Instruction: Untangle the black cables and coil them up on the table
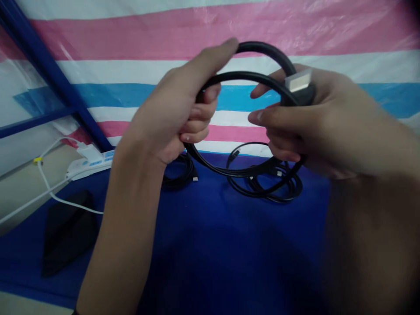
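A coiled black cable (246, 77) is held up in front of me in loose loops. My left hand (197, 98) is closed around the left side of the coil, its thumb lying along the upper strand. On the other side my right hand (305, 109) grips the coil near a metal-tipped plug (298, 81), which points upward beside the fingers. The right thumb and index finger are a little apart at their tips. Below the raised loops, a second coiled black cable (282, 192) lies on the blue tabletop (210, 245), and another black coil (179, 179) rests left of it.
At the left stands a white power strip (90, 167) with a white plug (88, 152) and white cords. A dark flat object (70, 234) lies nearer me. Blue metal frame bars (55, 76) rise at the left, before a striped plastic sheet (147, 39).
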Available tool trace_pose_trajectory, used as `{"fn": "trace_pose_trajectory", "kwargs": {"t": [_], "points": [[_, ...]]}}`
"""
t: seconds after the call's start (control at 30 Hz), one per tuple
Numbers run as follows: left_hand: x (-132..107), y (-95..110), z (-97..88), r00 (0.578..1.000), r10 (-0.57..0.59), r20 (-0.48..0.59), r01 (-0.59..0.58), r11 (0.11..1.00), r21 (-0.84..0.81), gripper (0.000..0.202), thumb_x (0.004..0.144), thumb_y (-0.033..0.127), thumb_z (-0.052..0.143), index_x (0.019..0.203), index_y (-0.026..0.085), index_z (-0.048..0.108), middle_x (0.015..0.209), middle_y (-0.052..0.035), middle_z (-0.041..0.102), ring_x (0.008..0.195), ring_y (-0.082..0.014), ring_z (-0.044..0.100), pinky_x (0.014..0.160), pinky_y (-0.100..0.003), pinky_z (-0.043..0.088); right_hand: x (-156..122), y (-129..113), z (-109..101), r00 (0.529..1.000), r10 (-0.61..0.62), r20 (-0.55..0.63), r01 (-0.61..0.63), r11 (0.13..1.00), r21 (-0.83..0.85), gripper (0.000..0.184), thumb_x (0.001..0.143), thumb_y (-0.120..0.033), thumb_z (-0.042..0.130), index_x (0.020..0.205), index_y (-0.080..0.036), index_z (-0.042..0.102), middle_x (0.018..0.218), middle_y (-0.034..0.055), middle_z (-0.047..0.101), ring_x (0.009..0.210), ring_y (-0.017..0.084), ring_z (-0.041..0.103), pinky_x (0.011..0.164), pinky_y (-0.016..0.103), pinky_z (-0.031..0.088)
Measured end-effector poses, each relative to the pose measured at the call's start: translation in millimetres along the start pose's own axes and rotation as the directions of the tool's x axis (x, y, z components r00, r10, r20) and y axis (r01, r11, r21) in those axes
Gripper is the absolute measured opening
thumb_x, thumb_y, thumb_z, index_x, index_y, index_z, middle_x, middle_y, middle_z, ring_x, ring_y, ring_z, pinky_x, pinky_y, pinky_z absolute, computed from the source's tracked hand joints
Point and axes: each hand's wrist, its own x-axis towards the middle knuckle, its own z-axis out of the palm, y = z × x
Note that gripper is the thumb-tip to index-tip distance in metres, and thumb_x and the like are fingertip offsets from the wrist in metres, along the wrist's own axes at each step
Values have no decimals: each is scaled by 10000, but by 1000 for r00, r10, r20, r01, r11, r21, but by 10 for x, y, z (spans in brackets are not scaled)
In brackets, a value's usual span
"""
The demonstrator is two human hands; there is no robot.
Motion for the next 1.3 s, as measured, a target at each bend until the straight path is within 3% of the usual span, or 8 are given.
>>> {"fn": "trace_pose_trajectory", "kwargs": {"t": [0.3, 0.47, 0.57, 0.7, 0.87, 1.1, 1.2, 1.3], "points": [[-59, -113, 99, 971, 180, 159, -207, 964, 169, 125, 749, 194, 563, 707, 145, 457, 560, 61, 226, 409, 61, 204, 423, -67, 170, -47, 49, -102, 999, -7, -45, -1, 984, -176, 393, 662, -538, 672, 736, -185, 515, 466, 4, 423, 336, 49, 314, 290, 210, 201], [2, -197, 23, 917, 393, 65, -355, 732, 582, 176, 716, 76, 564, 866, 165, 581, 641, 20, 443, 559, -13, 365, 471, -117, 243, -31, 16, -60, 998, 59, 29, -45, 933, -358, 366, 705, -481, 658, 931, -207, 571, 477, -12, 456, 307, 52, 334, 262, 197, 183], [0, -181, -23, 944, 222, 246, -331, 646, 688, 140, 756, 145, 563, 873, 178, 632, 628, 12, 497, 541, -26, 426, 470, -136, 251, 15, 77, -51, 984, 52, 168, 31, 888, -459, 350, 728, -449, 637, 976, -210, 581, 549, -3, 516, 346, 60, 391, 277, 201, 247], [-26, -157, -45, 959, 1, 283, -188, 747, 637, 170, 813, 259, 491, 789, 119, 585, 498, 37, 461, 370, -9, 410, 419, -106, 242, 69, 130, -7, 986, 48, 158, 35, 874, -484, 291, 731, -406, 628, 925, -193, 592, 552, -9, 506, 360, 53, 380, 281, 195, 235], [4, -230, 23, 974, 8, 225, -79, 949, 307, 182, 812, 213, 433, 801, 80, 558, 442, 107, 239, 347, 77, 219, 444, -65, 219, 63, 66, 79, 1000, -18, 24, 27, 891, -454, 260, 723, -374, 641, 846, -157, 570, 547, -2, 471, 386, 22, 326, 308, 178, 204], [101, -287, 53, 997, 18, 71, -11, 996, -86, 194, 823, 297, 471, 765, 130, 549, 475, 90, 135, 328, 36, 116, 328, -103, 98, 125, 217, 58, 998, -15, -67, 4, 988, -152, 262, 772, -402, 585, 851, -154, 554, 567, 8, 408, 438, 32, 363, 401, 194, 288], [96, -280, 9, 996, 13, 90, -11, 1000, -21, 202, 806, 326, 502, 712, 148, 527, 500, 74, 187, 327, 32, 159, 325, -109, 97, 127, 230, 4, 999, 39, -21, -43, 982, -185, 272, 807, -420, 538, 918, -174, 571, 530, -3, 373, 416, 23, 307, 389, 192, 247], [56, -263, -26, 955, -102, 278, 61, 987, 152, 179, 763, 319, 572, 710, 157, 516, 532, 54, 304, 349, 25, 255, 347, -119, 185, 106, 173, -39, 996, 87, 18, -73, 912, -405, 277, 798, -413, 546, 820, -144, 609, 478, 0, 376, 387, 17, 270, 353, 186, 165]]}}
